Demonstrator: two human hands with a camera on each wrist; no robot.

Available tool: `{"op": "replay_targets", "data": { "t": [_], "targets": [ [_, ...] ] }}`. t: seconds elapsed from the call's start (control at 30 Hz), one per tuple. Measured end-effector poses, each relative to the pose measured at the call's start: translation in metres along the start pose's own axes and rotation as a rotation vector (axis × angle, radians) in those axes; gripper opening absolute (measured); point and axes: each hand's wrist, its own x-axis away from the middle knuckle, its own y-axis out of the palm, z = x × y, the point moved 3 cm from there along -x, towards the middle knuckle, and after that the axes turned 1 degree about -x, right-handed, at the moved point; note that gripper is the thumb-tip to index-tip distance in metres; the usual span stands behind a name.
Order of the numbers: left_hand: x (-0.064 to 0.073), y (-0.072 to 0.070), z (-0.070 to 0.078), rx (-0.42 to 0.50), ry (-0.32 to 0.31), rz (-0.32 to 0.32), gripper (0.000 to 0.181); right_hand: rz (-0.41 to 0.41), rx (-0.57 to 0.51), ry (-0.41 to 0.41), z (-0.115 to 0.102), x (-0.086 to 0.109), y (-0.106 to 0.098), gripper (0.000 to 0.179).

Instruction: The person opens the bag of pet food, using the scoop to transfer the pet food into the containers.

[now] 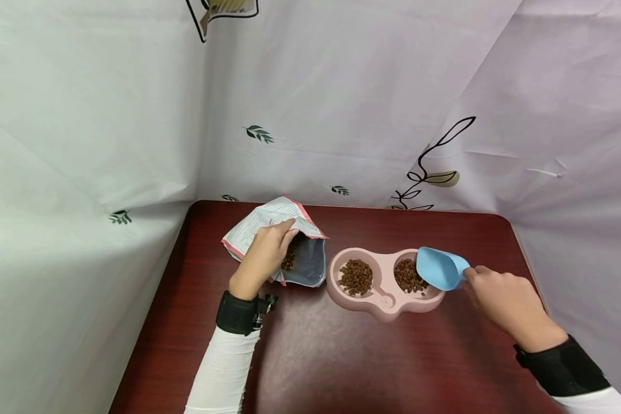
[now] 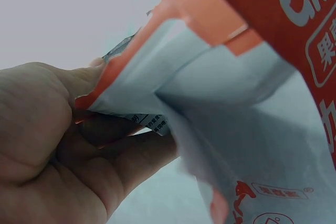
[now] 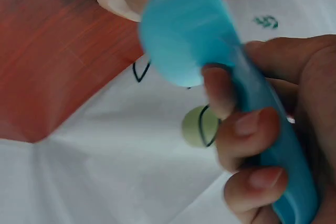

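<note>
My left hand (image 1: 265, 250) holds the upper edge of an open pet food bag (image 1: 261, 221), which lies on its side. In the left wrist view, thumb and fingers pinch the bag's rim (image 2: 100, 85). Brown kibble (image 1: 290, 256) shows inside its mouth. My right hand (image 1: 509, 299) grips the handle of a blue scoop (image 1: 440, 269), fingers wrapped round it in the right wrist view. The scoop is over the right bowl of a pink double pet bowl (image 1: 385, 302). Kibble (image 1: 356, 277) lies in the left bowl, and more kibble (image 1: 407, 276) in the right one, partly behind the scoop.
The dark red table (image 1: 341, 356) carries the bag and the bowl side by side near its back. White cloth (image 1: 341, 103) with leaf prints hangs behind the table and along both sides. The bag's mouth is close to the bowl's left end.
</note>
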Motion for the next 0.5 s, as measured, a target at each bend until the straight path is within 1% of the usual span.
{"op": "replay_targets", "data": {
  "t": [0.07,0.17,0.27,0.33,0.43,0.5],
  "targets": [
    [0.0,0.0,0.0,0.0,0.0,-0.004,0.038,-0.013,-0.037,0.047,0.005,0.002,-0.001,0.023],
    [0.0,-0.001,0.0,0.003,0.002,-0.006,0.038,-0.025,-0.122,0.13,0.014,0.009,0.002,0.021],
    [0.0,-0.002,0.0,0.006,0.002,-0.001,0.038,-0.017,-0.246,0.24,0.025,0.016,0.01,0.02],
    [0.001,-0.002,-0.001,0.006,-0.001,0.003,0.038,-0.005,-0.347,0.332,0.033,0.023,0.018,0.023],
    [0.001,0.0,-0.001,0.008,-0.001,0.001,0.038,0.001,-0.496,0.506,0.045,0.038,0.034,0.027],
    [0.0,0.001,-0.001,0.01,0.002,-0.003,0.038,-0.015,-0.591,0.625,0.05,0.05,0.045,0.034]
  ]
}}
